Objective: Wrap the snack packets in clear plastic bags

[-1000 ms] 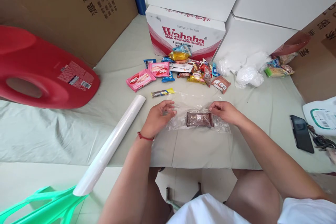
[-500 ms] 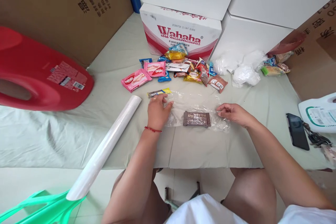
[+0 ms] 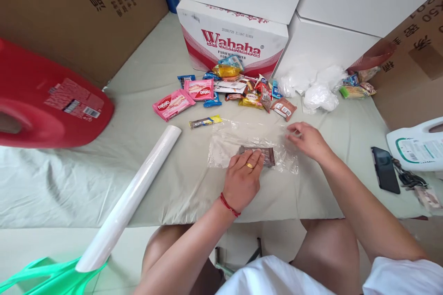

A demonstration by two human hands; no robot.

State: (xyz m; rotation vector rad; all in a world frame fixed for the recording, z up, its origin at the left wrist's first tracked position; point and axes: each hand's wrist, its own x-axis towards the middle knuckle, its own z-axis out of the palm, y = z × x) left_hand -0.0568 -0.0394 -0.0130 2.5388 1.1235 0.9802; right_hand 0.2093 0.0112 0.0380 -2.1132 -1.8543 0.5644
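A brown snack packet (image 3: 268,156) lies on a crinkled sheet of clear plastic film (image 3: 221,150) near the front of the table. My left hand (image 3: 244,173), with a ring and a red string bracelet, rests flat over the packet's left part, fingers stretched out and hiding some of it. Just past the film's upper right corner, my right hand (image 3: 306,140) hovers with thumb and index finger apart; I see nothing between them. Beyond the film's left side is a small yellow and dark snack bar (image 3: 205,121).
A heap of wrapped snacks (image 3: 231,85) sits before the Wahaha box (image 3: 235,39). White plastic bags (image 3: 320,90) lie right of it. A white film roll (image 3: 138,184) slants over the front edge at left, near a red jug (image 3: 62,101). A phone (image 3: 385,169) lies at right.
My left hand has left the film's upper left corner and come right and nearer, onto the brown packet. The right hand's fingers have parted at the film's right edge. The view has shifted slightly.
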